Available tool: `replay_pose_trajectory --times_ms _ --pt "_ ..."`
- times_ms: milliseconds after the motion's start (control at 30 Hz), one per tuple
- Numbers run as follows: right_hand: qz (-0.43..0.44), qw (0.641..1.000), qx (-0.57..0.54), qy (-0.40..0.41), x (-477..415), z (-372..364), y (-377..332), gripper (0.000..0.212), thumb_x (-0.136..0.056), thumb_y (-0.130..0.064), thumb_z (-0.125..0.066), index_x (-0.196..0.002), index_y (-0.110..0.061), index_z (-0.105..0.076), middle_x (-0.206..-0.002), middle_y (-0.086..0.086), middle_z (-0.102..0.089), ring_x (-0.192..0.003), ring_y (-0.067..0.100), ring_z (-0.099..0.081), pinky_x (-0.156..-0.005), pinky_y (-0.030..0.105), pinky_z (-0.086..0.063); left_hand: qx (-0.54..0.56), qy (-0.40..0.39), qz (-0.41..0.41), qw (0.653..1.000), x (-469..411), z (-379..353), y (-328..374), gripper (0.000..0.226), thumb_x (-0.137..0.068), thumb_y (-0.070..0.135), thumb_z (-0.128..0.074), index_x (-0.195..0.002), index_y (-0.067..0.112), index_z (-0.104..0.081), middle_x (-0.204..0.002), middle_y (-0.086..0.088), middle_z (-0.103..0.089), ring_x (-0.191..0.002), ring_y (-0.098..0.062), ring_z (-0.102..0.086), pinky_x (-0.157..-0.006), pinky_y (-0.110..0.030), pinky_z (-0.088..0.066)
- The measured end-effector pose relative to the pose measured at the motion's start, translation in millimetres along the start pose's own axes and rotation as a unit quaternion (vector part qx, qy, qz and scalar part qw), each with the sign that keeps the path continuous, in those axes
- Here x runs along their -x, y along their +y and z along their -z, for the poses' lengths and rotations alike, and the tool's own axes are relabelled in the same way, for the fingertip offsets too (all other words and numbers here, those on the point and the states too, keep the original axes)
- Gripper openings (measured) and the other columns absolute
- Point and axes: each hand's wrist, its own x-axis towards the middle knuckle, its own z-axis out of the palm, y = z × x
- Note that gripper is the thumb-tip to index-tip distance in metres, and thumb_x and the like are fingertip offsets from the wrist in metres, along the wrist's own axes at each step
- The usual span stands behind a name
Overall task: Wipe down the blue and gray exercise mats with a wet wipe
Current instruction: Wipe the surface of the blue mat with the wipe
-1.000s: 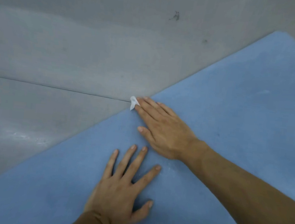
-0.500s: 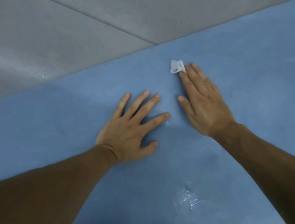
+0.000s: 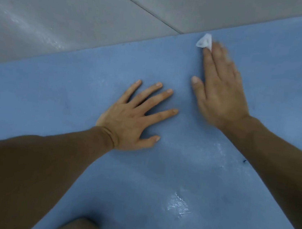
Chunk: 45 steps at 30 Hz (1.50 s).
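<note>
Your right hand presses the wipe with straight fingers at one o'clock; left hand lies spread. Blue mat and gray mat show wet patches: likely midway.

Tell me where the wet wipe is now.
Head view, upper right: the wet wipe lies on the blue mat near its edge with the gray mat, pressed under the fingertips of the right hand.

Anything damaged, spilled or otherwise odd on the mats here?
Yes: a whitish, crackled patch on the blue mat, low in view, either surface wear or wet glare. A small dark speck lies beside the right forearm. Nothing else stands out.
</note>
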Motion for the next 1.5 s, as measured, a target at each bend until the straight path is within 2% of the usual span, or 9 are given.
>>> replay_pose_trajectory --times_ms 167,333,467,667,767,1000,1233,1433,1500 --pt "0.107 0.992 0.061 -0.001 -2 -10 0 0.061 -0.109 -0.035 -0.032 -0.163 -0.007 -0.024 -0.171 0.009 -0.020 -0.159 0.022 -0.017 -0.129 0.039 -0.013 -0.011 -0.012 -0.002 1.000 2 0 -1 0.075 -0.097 0.062 -0.047 -0.163 0.033 -0.027 -0.173 -0.008 -0.017 -0.159 -0.034 -0.014 -0.124 -0.065 -0.014" --pt "-0.026 0.993 0.095 0.059 -10 12 83 0.059 -0.111 -0.035 -0.026 -0.162 -0.005 -0.026 -0.169 0.016 -0.024 -0.157 0.029 -0.021 -0.127 0.042 -0.013 -0.025 -0.026 -0.003 0.999 1 3 -1 0.074 -0.097 0.059 -0.044 -0.164 0.032 -0.026 -0.173 -0.009 -0.016 -0.159 -0.036 -0.014 -0.124 -0.065 -0.013" --pt "-0.027 0.997 0.062 0.048 -12 16 90 0.060 -0.111 -0.033 -0.029 -0.162 -0.003 -0.021 -0.170 0.016 -0.020 -0.158 0.031 -0.018 -0.128 0.044 -0.014 -0.025 -0.025 0.000 0.999 1 3 -1 0.073 -0.097 0.057 -0.044 -0.163 0.031 -0.028 -0.172 -0.010 -0.017 -0.158 -0.037 -0.015 -0.123 -0.066 -0.015" --pt "0.142 0.990 0.020 0.000 -18 -6 14 0.062 -0.108 -0.034 -0.033 -0.162 -0.004 -0.025 -0.171 0.011 -0.020 -0.159 0.024 -0.015 -0.127 0.038 -0.013 -0.022 -0.020 0.001 1.000 0 1 -2 0.071 -0.098 0.057 -0.040 -0.163 0.032 -0.028 -0.172 -0.010 -0.020 -0.158 -0.037 -0.017 -0.123 -0.066 -0.015" --pt "0.167 0.985 0.038 0.001 -19 -9 12 0.060 -0.109 -0.033 -0.031 -0.163 -0.007 -0.024 -0.171 0.008 -0.020 -0.159 0.022 -0.016 -0.127 0.036 -0.013 -0.021 -0.017 0.004 1.000 -1 2 -1 0.070 -0.098 0.057 -0.040 -0.163 0.033 -0.029 -0.172 -0.009 -0.019 -0.158 -0.036 -0.016 -0.123 -0.066 -0.015" --pt "-0.023 0.994 0.085 0.058 -23 23 118 0.059 -0.111 -0.031 -0.031 -0.163 -0.006 -0.019 -0.170 0.015 -0.021 -0.156 0.031 -0.022 -0.126 0.043 -0.018 -0.020 -0.010 0.006 1.000 0 0 -2 0.070 -0.097 0.057 -0.040 -0.162 0.035 -0.029 -0.172 -0.006 -0.019 -0.159 -0.034 -0.016 -0.123 -0.065 -0.015" --pt "-0.046 0.998 0.007 0.029 -21 21 93 0.065 -0.110 -0.030 -0.039 -0.162 0.000 -0.015 -0.171 0.016 -0.013 -0.159 0.031 -0.013 -0.128 0.042 -0.013 -0.025 -0.033 0.005 0.999 -2 10 1 0.071 -0.098 0.060 -0.039 -0.163 0.037 -0.025 -0.174 -0.005 -0.012 -0.160 -0.032 -0.011 -0.124 -0.063 -0.015" --pt "0.142 0.989 -0.006 -0.042 3 4 68 0.065 -0.109 -0.038 -0.036 -0.166 -0.015 -0.012 -0.173 0.001 -0.009 -0.160 0.015 -0.004 -0.128 0.030 -0.001 -0.045 -0.037 0.014 0.998 0 8 3 0.071 -0.098 0.061 -0.037 -0.164 0.040 -0.022 -0.174 -0.002 -0.007 -0.160 -0.029 -0.008 -0.126 -0.061 -0.011" --pt "0.224 0.970 0.019 -0.089 17 10 72 0.064 -0.110 -0.038 -0.036 -0.165 -0.015 -0.014 -0.173 0.000 -0.010 -0.160 0.014 -0.005 -0.129 0.034 -0.005 -0.052 -0.047 0.017 0.997 0 8 2 0.070 -0.099 0.062 -0.035 -0.164 0.040 -0.021 -0.174 -0.002 -0.006 -0.160 -0.028 -0.007 -0.126 -0.059 -0.010"
